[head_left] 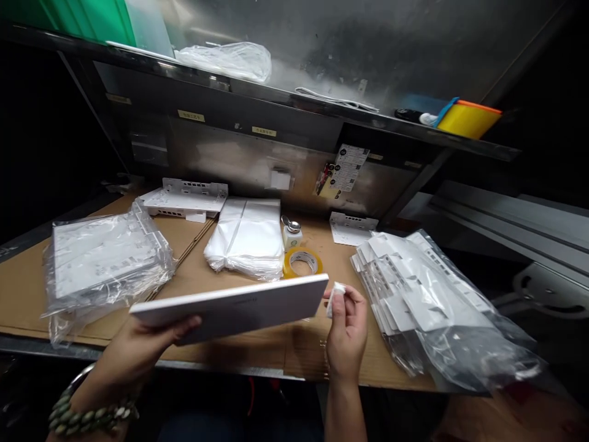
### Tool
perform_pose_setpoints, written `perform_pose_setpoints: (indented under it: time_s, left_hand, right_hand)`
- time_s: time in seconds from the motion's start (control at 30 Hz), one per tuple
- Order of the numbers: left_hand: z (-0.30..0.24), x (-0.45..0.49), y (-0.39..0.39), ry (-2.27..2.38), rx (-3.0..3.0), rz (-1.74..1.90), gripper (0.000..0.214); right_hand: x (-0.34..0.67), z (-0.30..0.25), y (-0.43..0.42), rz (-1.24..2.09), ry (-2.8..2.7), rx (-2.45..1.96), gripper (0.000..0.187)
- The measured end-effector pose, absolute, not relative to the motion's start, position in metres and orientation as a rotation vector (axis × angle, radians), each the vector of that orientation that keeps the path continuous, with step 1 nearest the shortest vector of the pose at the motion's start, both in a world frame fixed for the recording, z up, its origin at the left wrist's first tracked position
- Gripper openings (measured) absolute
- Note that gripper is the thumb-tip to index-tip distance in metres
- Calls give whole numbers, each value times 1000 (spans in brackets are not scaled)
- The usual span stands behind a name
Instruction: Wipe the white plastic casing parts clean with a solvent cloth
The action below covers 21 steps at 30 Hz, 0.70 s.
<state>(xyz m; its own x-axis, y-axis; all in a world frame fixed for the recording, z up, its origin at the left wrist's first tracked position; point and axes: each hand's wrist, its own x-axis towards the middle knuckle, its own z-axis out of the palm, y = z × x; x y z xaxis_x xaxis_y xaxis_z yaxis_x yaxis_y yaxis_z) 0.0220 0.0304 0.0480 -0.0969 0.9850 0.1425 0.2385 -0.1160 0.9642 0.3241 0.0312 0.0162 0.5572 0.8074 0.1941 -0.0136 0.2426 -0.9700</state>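
Observation:
A flat white panel (pixel 239 310) is tilted up above the bench front, its plain face toward me with small faint print on it. Gripping its left end is my left hand (pixel 151 344), thumb on the near face and fingers behind. My right hand (pixel 347 325) pinches a small crumpled white cloth (pixel 335 296) beside the panel's right end. Whether the cloth touches the edge I cannot tell. Just beyond the panel lie a roll of yellow tape (pixel 317 264) and a small pump bottle (pixel 292 238) with a metal top.
Bagged white panels (pixel 105 252) lie at left, more bagged panels (pixel 432 294) at right. A stack of clear bags (pixel 248 233) sits mid-bench. White plates (pixel 188 195) stand behind. Overhead, a metal shelf (pixel 285 92) carries a yellow container (pixel 469 120) and a green bin (pixel 87 18).

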Motion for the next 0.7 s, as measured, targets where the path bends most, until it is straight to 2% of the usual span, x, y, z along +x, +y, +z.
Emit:
perform_pose_setpoints:
  time_s: [0.1,0.17,0.43,0.7]
  left_hand:
    - [53,18,24,1257,1593,1195,20]
    - [58,20,22,1259,1598,1202,16]
    - [56,19,28,1191,1778,1108,20]
    - [61,22,29,1068,1890,1138,22]
  right_hand:
    - [334,21,30,607,-817,-1212,37]
    - [336,26,26,645,-825,-1182,35]
    - [329,43,12,647,-912,-1019,19]
    - [312,59,5,677,-1136,-989,19]
